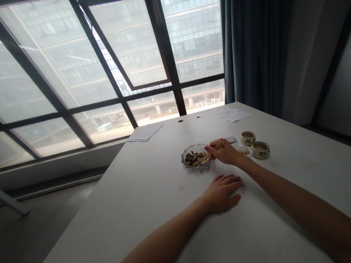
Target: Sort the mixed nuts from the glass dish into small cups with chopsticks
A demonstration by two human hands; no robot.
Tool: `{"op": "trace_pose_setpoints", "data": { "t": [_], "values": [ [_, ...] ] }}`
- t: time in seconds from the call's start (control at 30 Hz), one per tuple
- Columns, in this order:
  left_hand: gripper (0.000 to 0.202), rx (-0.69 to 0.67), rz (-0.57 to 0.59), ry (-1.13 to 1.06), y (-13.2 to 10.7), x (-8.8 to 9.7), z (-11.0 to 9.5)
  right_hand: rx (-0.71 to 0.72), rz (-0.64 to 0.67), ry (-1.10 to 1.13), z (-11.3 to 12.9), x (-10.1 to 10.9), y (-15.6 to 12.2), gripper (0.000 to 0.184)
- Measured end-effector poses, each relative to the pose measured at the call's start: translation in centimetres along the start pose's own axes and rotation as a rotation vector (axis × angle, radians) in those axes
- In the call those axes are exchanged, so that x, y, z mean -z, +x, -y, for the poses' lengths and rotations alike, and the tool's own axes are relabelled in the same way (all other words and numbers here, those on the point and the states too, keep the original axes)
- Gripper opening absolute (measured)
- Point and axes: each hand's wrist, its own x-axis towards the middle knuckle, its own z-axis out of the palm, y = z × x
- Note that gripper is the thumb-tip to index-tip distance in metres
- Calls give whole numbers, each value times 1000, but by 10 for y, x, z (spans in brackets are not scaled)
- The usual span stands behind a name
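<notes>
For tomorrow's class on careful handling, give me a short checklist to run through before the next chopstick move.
Right hand holding chopsticks: ok.
Chopstick tips over the glass dish: ok.
Tips gripping one of the nuts: cannot tell, too small to see.
Left hand flat on the table, apart from the dish: ok.
White dish fully in view: not ok, the right wrist overlaps its edge.
</notes>
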Motion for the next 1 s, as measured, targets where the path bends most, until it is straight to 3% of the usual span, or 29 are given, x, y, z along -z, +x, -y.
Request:
{"op": "trace_pose_setpoints", "data": {
  "t": [0.57,1.0],
  "values": [
    [46,-1,-4,-13,0,-3,2,3,6,-1,-16,8,7,37],
    [47,-2,-13,-21,0,-2,1,-10,2,-37,-8,12,7,33]
  ]
}}
